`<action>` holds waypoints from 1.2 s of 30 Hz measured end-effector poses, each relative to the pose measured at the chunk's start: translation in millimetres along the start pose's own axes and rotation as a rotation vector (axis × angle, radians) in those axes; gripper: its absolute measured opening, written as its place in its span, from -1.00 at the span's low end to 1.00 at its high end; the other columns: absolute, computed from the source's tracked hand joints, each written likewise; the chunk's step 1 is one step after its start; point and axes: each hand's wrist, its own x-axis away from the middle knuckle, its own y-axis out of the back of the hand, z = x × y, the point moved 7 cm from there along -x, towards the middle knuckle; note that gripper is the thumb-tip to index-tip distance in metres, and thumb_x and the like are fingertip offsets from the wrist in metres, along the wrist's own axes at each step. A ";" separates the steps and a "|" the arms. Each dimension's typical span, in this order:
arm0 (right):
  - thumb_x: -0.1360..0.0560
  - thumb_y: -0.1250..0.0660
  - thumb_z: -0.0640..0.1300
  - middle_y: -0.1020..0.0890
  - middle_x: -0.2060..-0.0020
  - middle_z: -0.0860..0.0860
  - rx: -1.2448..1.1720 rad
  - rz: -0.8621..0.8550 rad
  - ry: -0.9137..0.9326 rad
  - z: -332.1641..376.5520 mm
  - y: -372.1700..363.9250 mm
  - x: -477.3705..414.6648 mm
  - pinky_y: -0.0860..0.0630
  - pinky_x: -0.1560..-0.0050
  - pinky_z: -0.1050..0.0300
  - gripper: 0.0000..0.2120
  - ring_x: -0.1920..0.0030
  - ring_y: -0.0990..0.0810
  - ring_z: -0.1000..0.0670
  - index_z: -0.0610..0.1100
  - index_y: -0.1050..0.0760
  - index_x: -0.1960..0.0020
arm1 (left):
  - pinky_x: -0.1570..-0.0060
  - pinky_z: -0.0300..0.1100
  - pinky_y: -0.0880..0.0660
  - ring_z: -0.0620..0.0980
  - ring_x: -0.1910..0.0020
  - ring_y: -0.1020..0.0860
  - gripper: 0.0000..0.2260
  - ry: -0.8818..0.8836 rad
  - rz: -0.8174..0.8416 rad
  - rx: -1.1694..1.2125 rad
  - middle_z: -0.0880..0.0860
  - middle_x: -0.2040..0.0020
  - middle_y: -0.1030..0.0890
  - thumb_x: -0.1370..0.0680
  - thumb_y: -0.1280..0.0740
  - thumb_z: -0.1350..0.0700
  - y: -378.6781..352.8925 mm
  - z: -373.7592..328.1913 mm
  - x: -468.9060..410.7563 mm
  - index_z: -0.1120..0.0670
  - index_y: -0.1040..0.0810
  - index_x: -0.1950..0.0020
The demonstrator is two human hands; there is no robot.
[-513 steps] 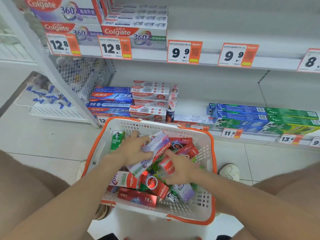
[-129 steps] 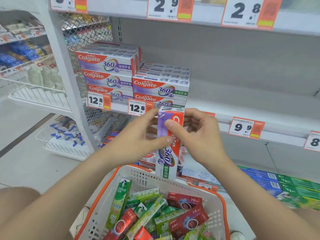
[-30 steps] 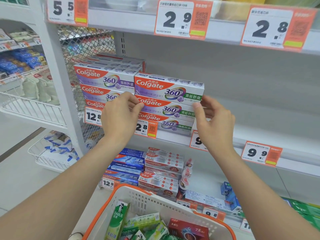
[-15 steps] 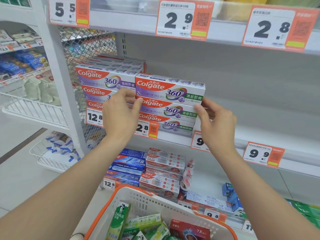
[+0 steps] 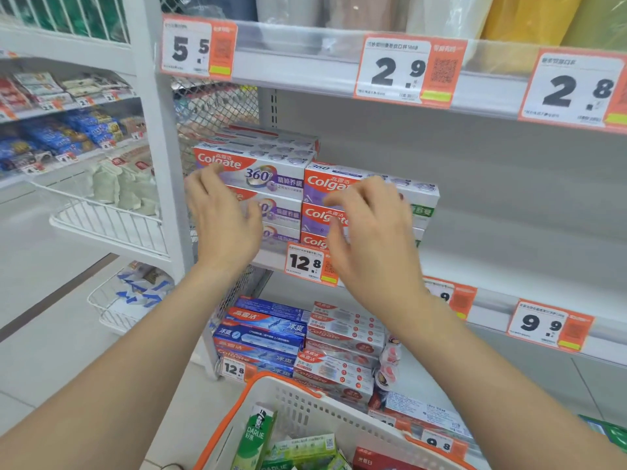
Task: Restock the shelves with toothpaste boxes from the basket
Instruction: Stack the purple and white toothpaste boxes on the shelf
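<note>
I see my left hand (image 5: 224, 225) and right hand (image 5: 373, 239) empty, fingers loosely spread, with stacked Colgate boxes (image 5: 271, 171) just beyond them and the basket (image 5: 305, 412) below.

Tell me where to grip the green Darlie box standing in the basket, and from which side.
I would pinch its upper end from above, across the two wide faces. The Darlie box stands nearly upright at the left of the basket, top free, while its lower end is sunk among other boxes.

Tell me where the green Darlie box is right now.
Head view, bottom centre: the green Darlie box stands nearly upright inside the white basket, against its left-hand side, next to a flatter green box.
</note>
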 end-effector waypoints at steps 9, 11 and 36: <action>-0.53 -0.42 -0.19 -0.60 -0.09 -0.05 0.404 0.210 0.095 20.9 -81.8 -96.0 -0.37 -0.07 -0.07 -0.81 -0.11 -0.57 -0.17 -0.08 -0.58 -0.14 | -0.37 0.09 -0.44 0.21 -0.33 -0.52 -0.55 0.143 0.096 0.070 0.16 -0.33 -0.56 -0.57 -0.38 0.27 3.0 40.4 -21.8 0.18 -0.42 -0.45; -0.53 -0.42 -0.17 -0.62 -0.10 -0.06 0.418 0.238 0.090 20.6 -89.9 -96.5 -0.39 -0.09 -0.07 -0.82 -0.09 -0.60 -0.16 -0.06 -0.59 -0.13 | -0.36 0.08 -0.46 0.19 -0.34 -0.53 -0.55 0.151 0.117 0.084 0.14 -0.34 -0.57 -0.56 -0.37 0.30 2.8 43.0 -21.5 0.16 -0.43 -0.46; -0.65 -0.37 -0.12 -0.68 0.11 -0.08 0.325 0.220 0.089 25.0 -80.9 -92.6 -0.20 0.05 -0.02 -0.88 -0.01 -0.58 -0.22 -0.09 -0.57 0.06 | -0.43 -0.04 -0.38 0.12 -0.43 -0.46 -0.40 0.194 0.128 0.119 0.14 -0.44 -0.50 -0.54 -0.32 0.33 3.1 43.3 -19.5 0.20 -0.32 -0.58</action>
